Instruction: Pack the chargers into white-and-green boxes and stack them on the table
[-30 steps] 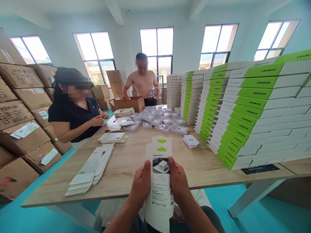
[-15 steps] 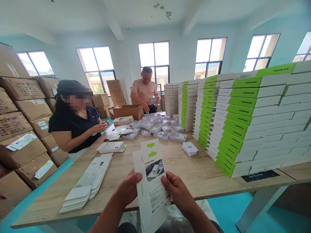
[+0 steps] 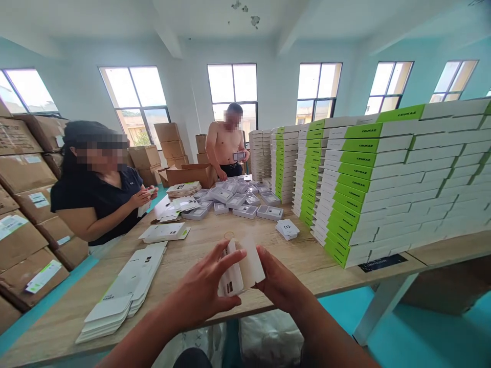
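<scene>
White, rectangular cardboard carton (image 3: 251, 263), held above the wood-grained rectangular surface (image 3: 303, 266): left grip (image 3: 202, 278) spans one side, right grip (image 3: 278, 280) holds the opposite edge, presumably steadying thin walls.

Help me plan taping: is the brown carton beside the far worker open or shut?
Open: the brown carton has a flap splayed outward at one end.

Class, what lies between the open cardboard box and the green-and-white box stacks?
The head view shows a heap of trays between cardboard box and stacks.
</scene>
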Demonstrator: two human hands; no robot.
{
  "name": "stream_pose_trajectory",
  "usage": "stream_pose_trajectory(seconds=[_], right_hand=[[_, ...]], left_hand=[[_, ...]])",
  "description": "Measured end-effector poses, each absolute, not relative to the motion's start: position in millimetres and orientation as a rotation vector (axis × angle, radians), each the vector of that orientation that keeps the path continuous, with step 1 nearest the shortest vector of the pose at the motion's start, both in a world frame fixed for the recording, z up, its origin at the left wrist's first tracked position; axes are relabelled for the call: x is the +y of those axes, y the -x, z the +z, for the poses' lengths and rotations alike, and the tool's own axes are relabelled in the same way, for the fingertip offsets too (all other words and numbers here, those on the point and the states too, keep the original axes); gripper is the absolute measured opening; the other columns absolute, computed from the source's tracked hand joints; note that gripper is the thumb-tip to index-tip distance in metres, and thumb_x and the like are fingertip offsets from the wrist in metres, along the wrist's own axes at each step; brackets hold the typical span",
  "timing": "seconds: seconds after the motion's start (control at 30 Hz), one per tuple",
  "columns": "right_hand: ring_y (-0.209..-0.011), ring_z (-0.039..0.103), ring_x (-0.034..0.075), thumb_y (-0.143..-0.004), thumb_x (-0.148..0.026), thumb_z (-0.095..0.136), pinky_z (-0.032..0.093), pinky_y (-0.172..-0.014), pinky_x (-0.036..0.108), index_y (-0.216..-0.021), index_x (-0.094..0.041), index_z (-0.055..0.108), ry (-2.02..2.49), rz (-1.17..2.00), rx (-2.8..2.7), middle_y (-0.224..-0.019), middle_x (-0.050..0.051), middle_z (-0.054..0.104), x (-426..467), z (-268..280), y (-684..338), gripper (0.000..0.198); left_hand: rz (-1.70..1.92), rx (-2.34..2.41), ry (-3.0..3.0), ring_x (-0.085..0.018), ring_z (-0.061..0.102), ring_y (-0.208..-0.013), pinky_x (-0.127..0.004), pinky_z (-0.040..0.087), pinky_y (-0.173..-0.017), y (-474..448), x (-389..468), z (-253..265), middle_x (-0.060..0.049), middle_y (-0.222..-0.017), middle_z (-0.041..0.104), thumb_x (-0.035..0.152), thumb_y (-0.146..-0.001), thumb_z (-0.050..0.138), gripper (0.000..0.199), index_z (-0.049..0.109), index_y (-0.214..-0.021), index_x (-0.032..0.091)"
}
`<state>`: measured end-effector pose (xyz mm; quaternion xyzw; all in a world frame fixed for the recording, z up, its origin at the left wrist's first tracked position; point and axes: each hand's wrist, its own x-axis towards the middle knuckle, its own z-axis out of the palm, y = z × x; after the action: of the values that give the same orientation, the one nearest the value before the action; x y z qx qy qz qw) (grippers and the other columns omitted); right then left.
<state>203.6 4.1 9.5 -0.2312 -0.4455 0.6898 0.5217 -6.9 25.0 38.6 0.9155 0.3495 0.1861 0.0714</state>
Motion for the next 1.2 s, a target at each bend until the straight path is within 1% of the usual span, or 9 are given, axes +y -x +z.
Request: stream_pose_trajectory(seconds=[0.13, 0.33, 0.53, 0.73, 0.8, 0.87, 0.97, 1.03, 1.2], right_hand=[[-0.098, 0.068, 0.025, -0.086, -0.069, 0.063, 0.053, -0.081, 0.032, -0.110, -0.021, 0.074, 0.574, 1.643, -1.088, -0.102, 0.008, 0.076, 4, 7, -202, 0.055], [-0.093, 0.069, 0.026, -0.077, -0.081, 0.063, 0.052, -0.081, 0.035, -0.108, -0.019, 0.074, 0.533, 1.682, -1.097, -0.093, 0.008, 0.076, -1, 11, -206, 0.070], [-0.067, 0.061, 0.015, -0.076, -0.061, 0.078, 0.046, -0.065, 0.026, -0.106, -0.017, 0.072, 0.636, 1.642, -1.127, -0.080, 0.002, 0.072, 4, 10, -201, 0.054], [-0.057, 0.045, 0.013, -0.089, -0.054, 0.061, 0.028, -0.055, 0.026, -0.066, -0.018, 0.067, 1.142, 0.884, -1.579, -0.061, 0.000, 0.060, 10, 14, -200, 0.043], [-0.055, 0.039, 0.012, -0.093, -0.049, 0.058, 0.023, -0.055, 0.028, -0.059, -0.019, 0.063, 1.200, 0.706, -1.691, -0.055, -0.001, 0.055, 6, 18, -203, 0.046], [-0.052, 0.036, 0.011, -0.099, -0.046, 0.050, 0.021, -0.055, 0.029, -0.058, -0.019, 0.060, 1.235, 0.540, -1.839, -0.052, -0.002, 0.053, 1, 23, -205, 0.051], [-0.049, 0.036, 0.010, -0.102, -0.043, 0.045, 0.019, -0.055, 0.029, -0.058, -0.019, 0.061, 1.230, 0.417, -1.993, -0.051, -0.002, 0.054, -6, 28, -204, 0.053], [-0.050, 0.037, 0.010, -0.104, -0.041, 0.042, 0.019, -0.057, 0.030, -0.060, -0.019, 0.064, 1.227, 0.317, -2.064, -0.053, -0.001, 0.057, -9, 31, -204, 0.054], [-0.054, 0.043, 0.011, -0.098, -0.040, 0.056, 0.020, -0.057, 0.029, -0.070, -0.020, 0.069, 1.210, 0.293, -2.197, -0.060, 0.000, 0.064, -9, 43, -217, 0.037]], left_hand=[[0.794, 0.892, -2.913, -0.039, 0.050, -0.139, -0.058, 0.049, -0.109, 8, 26, 27, -0.017, -0.159, 0.037, 0.021, -0.069, 0.090, 0.101, 0.031, -0.150, 0.035], [0.863, 0.776, -3.015, -0.037, 0.050, -0.136, -0.057, 0.050, -0.106, 8, 26, 25, -0.020, -0.155, 0.040, 0.019, -0.069, 0.091, 0.099, 0.030, -0.146, 0.033], [0.794, 0.819, -3.054, -0.036, 0.053, -0.131, -0.056, 0.049, -0.104, 1, 17, 31, -0.018, -0.153, 0.043, 0.014, -0.073, 0.083, 0.085, 0.037, -0.142, 0.031], [0.955, 0.926, -3.082, -0.041, 0.054, -0.130, -0.063, 0.046, -0.101, -5, 15, 17, -0.020, -0.151, 0.045, 0.008, -0.074, 0.081, 0.081, 0.041, -0.140, 0.032], [0.993, 0.930, -2.920, -0.038, 0.052, -0.133, -0.058, 0.047, -0.105, 1, 17, 16, -0.019, -0.151, 0.046, 0.021, -0.081, 0.081, 0.080, 0.035, -0.146, 0.032], [0.918, 0.901, -2.736, -0.032, 0.055, -0.132, -0.046, 0.051, -0.104, 9, 17, 21, -0.015, -0.148, 0.052, 0.030, -0.091, 0.071, 0.065, 0.038, -0.146, 0.031], [0.745, 0.776, -2.613, -0.023, 0.060, -0.125, -0.031, 0.051, -0.102, 16, 17, 37, -0.009, -0.138, 0.057, 0.025, -0.101, 0.055, 0.027, 0.059, -0.128, 0.030], [0.639, 0.716, -2.606, -0.021, 0.061, -0.120, -0.028, 0.050, -0.100, 17, 18, 51, -0.008, -0.131, 0.060, 0.024, -0.101, 0.053, 0.017, 0.065, -0.112, 0.026], [0.481, 0.631, -2.682, -0.018, 0.066, -0.099, -0.024, 0.052, -0.087, 19, 18, 70, -0.006, -0.112, 0.068, 0.022, -0.104, 0.047, 0.021, 0.068, -0.103, 0.023]])
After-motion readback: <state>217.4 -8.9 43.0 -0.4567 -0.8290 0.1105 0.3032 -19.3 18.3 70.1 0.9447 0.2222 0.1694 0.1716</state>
